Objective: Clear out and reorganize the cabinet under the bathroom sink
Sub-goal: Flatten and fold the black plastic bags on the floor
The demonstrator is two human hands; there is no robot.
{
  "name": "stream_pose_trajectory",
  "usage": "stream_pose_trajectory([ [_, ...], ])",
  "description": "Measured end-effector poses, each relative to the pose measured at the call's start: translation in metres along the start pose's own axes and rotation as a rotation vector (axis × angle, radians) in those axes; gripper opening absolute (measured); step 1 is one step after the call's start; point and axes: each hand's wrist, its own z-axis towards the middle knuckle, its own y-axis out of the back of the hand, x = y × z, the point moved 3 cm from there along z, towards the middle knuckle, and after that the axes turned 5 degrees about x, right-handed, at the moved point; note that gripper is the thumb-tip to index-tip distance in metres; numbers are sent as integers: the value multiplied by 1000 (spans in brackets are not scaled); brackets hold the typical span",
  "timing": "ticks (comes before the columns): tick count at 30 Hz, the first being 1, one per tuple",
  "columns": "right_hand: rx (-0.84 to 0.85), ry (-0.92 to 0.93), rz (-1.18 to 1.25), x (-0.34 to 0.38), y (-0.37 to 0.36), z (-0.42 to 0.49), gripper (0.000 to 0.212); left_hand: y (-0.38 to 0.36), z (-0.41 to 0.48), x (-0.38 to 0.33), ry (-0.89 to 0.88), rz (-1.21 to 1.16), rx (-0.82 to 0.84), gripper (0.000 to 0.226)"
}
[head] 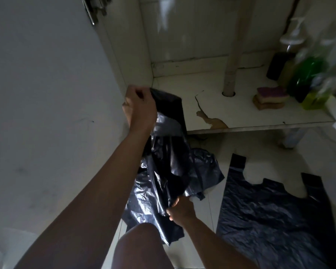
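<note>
The left hand (pixel 139 105) is raised at the front left corner of the open white under-sink cabinet (pixel 241 115). Its fingers are curled tight round the top end of a crumpled, glossy black plastic bin bag (pixel 163 171). The part in its grip looks folded flat and dark, and it lies against the front edge of the cabinet floor. The bag hangs down from there in loose folds to the right hand (pixel 181 209), which pinches the lower part with thumb and fingers closed on the plastic. The bag's tail spreads over the pale tiled floor (pixel 260 148) just beside a bare knee (pixel 142 247).

A second black plastic bag with cut-out handles (pixel 270 220) lies spread flat on the tiles to the right, apart from the one being held.

Inside the cabinet, a pale upright drain pipe (pixel 233 45) passes down through a hole in the floor panel, whose coating is cracked and peeled near the front edge. Right of the pipe sits a small stack of sponges, purple on top and tan below (pixel 270 98). Behind and beside them, crowded against the right side, are a dark bottle (pixel 277 65), a white pump dispenser (pixel 293 35), a clear bottle of green liquid (pixel 308 74) and a yellow-green bottle (pixel 316 98), all blurred. A plain white panel (pixel 47 94) fills the left of the view.
</note>
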Motion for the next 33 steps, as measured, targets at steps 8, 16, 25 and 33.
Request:
stream_pose_trajectory([
  [8, 13, 191, -313, 35, 92, -54, 25, -18, 14, -58, -76, 9, 90, 25],
  [16, -581, 639, 144, 114, 260, -141, 65, -28, -8, -129, -80, -76, 328, 29],
  [25, -441, 788, 170, 135, 289, -193, 58, -22, -28, -198, 28, -178, 612, 18],
  [33, -591, 832, 97, 126, 331, -227, 11, -31, -66, -220, 122, -190, 783, 13],
])
